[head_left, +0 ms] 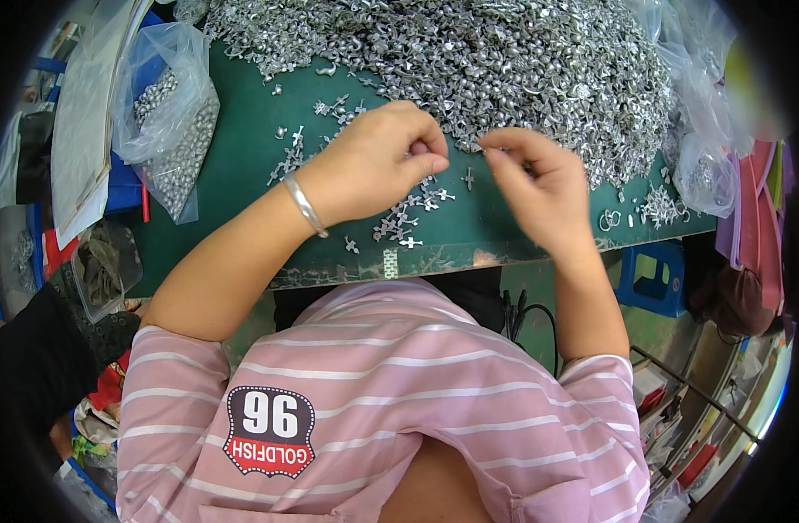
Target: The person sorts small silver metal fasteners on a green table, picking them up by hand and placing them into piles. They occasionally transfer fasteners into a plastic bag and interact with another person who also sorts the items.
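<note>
A large heap of small silver metal charms (513, 70) covers the back of the green table (251, 96). My left hand (377, 157), with a silver bangle (305, 206) at its wrist, is closed just in front of the heap. Its thumb and index finger press together, and anything between them is hidden. To the right, my right hand (543, 179) is also closed in a pinch, slightly blurred. A tiny dark bit shows at its fingertips, too small to name. Small silver cross charms (408, 213) lie under and in front of my left hand. One cross charm (468, 179) lies alone between the hands.
At the left stands a clear plastic bag (177, 122) of round silver beads. A small pile of silver pieces (661, 207) and some rings (608, 219) lie near the right front edge. Clear bags (709, 166) crowd the right side. A blue stool (652, 279) stands below.
</note>
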Demonstrator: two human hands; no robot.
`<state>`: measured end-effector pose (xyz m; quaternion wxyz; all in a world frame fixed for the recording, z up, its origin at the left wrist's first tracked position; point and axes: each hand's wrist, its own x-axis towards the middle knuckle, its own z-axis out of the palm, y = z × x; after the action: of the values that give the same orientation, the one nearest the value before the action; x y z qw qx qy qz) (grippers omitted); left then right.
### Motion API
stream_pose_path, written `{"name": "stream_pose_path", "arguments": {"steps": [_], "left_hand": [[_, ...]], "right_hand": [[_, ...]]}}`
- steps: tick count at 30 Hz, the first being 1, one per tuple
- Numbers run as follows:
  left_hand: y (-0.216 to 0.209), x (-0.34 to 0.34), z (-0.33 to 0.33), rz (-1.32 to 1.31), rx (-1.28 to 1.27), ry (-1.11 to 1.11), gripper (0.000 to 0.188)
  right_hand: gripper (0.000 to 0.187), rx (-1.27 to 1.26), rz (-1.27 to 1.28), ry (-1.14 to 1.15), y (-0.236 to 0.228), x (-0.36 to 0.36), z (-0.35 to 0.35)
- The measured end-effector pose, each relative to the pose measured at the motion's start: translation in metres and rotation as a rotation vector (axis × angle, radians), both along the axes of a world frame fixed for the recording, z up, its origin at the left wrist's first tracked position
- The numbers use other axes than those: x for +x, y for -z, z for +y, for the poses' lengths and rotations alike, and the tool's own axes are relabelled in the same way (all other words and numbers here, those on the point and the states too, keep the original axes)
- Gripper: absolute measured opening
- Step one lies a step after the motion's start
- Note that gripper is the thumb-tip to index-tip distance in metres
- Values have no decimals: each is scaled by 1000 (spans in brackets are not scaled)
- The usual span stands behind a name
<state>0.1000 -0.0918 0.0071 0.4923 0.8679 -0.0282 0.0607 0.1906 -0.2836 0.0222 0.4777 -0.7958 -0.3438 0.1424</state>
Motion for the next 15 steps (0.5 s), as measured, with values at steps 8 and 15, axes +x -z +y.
{"name": "stream_pose_path", "arguments": {"steps": [8,15], "left_hand": [[-21,-11,19,353,-937,-227,12],[-16,-4,18,303,-700,-169,10]], "right_hand": [[8,7,-359,-57,16,-3,8],[11,-69,-444,-38,11,-1,3]]}}
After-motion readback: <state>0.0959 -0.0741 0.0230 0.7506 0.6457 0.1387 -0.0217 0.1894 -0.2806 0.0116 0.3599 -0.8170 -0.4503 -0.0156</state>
